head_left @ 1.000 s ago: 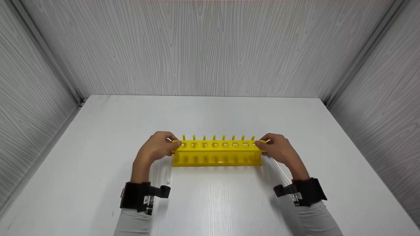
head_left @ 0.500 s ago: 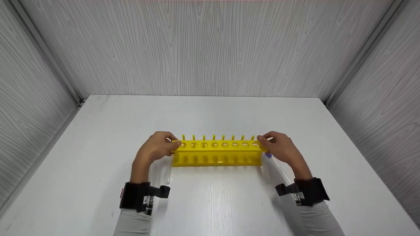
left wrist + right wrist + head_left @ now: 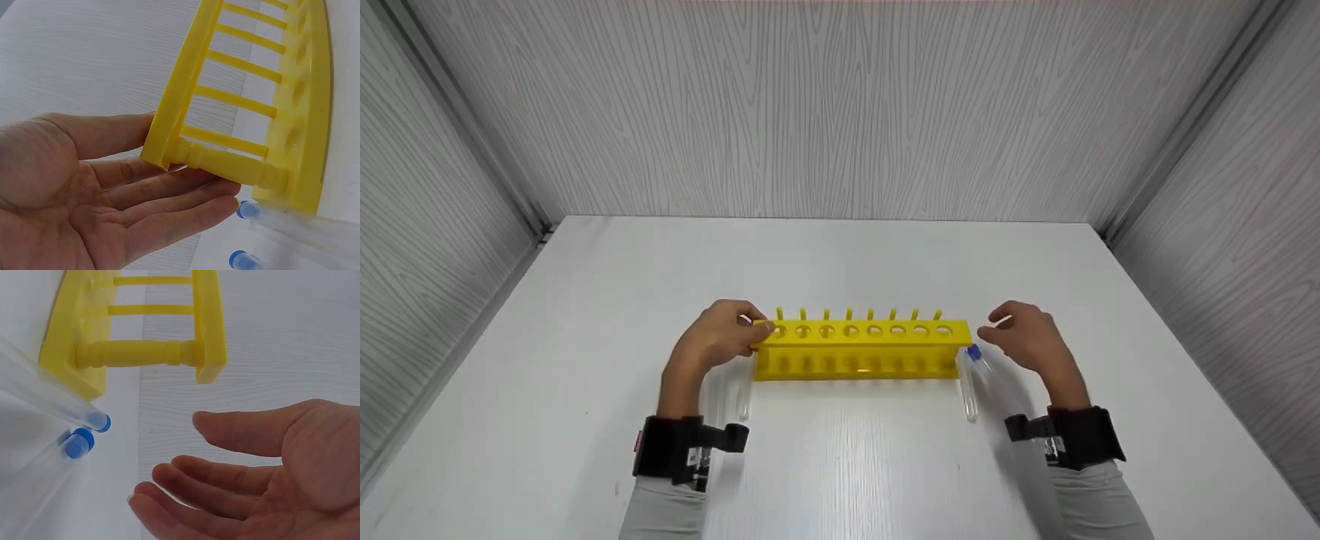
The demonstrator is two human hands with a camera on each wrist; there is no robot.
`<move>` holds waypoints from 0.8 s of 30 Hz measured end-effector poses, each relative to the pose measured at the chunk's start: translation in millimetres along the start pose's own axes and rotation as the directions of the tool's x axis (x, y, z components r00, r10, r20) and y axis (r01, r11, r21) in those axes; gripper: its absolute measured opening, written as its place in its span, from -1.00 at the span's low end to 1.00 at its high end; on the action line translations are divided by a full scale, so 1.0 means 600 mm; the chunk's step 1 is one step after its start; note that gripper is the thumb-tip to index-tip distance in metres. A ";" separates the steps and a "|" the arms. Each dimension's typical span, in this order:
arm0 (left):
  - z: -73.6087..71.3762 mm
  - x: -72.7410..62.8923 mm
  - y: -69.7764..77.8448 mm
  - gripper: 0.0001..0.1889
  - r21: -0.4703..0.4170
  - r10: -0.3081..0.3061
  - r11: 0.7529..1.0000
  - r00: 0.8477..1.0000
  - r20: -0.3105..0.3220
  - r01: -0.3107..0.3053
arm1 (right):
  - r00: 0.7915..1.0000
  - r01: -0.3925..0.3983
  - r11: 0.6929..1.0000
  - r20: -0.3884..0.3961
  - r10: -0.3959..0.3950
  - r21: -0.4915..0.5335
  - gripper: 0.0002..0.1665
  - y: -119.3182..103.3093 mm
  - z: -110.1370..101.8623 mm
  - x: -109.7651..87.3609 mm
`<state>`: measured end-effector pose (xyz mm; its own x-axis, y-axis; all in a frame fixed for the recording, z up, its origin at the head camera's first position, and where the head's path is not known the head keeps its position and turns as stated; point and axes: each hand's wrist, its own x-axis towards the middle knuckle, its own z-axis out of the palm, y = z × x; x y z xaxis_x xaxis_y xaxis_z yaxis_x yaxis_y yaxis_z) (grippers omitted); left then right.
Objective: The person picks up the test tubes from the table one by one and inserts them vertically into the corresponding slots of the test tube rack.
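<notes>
A yellow test tube rack (image 3: 862, 342) with a row of round holes and a row of pegs stands on the table. My left hand (image 3: 721, 335) pinches its left end, thumb on top and fingers below. In the left wrist view the fingers (image 3: 185, 208) lie under the top plate, by the turned end post (image 3: 230, 166). To the right of the rack, my right hand (image 3: 1024, 337) is off it, fingers relaxed and holding nothing. Capped clear test tubes lie at both ends: one left tube (image 3: 745, 397), one right tube (image 3: 968, 394), and a blue cap (image 3: 974, 352) beside it.
The white tabletop (image 3: 840, 262) runs back to a wood-grain panel (image 3: 840, 112), with side panels left and right. Blue tube caps (image 3: 242, 260) show close below the left hand, and two blue caps (image 3: 84, 439) sit near the rack's right end.
My right hand has let go of the rack's right end and moved off to the right, uncovering the end hole and the tubes there. The left hand and rack stay put.
</notes>
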<state>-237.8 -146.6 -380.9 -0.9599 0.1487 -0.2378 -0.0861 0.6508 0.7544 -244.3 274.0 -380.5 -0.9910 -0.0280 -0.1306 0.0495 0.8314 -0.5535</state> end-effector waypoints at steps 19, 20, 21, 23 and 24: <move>0.000 0.000 -0.003 -0.63 -0.009 0.009 1.000 1.000 0.006 -0.009 | 0.950 -0.189 0.963 0.212 0.228 -0.190 -0.31 0.011 0.032 0.015; 0.000 0.000 -0.003 -0.63 -0.008 0.009 1.000 1.000 0.006 -0.009 | 0.949 -0.194 0.962 0.212 0.234 -0.192 -0.33 0.011 0.033 0.015; -0.001 0.000 -0.004 -0.63 -0.006 0.010 1.000 1.000 0.005 -0.010 | 0.949 -0.196 0.961 0.211 0.236 -0.195 -0.34 0.011 0.034 0.015; -0.001 0.000 -0.004 -0.63 -0.007 0.013 1.000 1.000 0.005 -0.013 | 0.947 -0.199 0.959 0.211 0.241 -0.200 -0.38 0.011 0.034 0.015; -0.001 0.000 -0.004 -0.63 -0.009 0.015 1.000 1.000 0.005 -0.015 | 0.947 -0.198 0.959 0.213 0.241 -0.204 -0.40 0.012 0.034 0.014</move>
<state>-237.6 -148.7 -382.1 -0.9596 0.1622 -0.2299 -0.0743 0.6419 0.7632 -250.1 268.2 -402.3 -0.8998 0.0557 -0.4327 0.2185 0.9159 -0.3366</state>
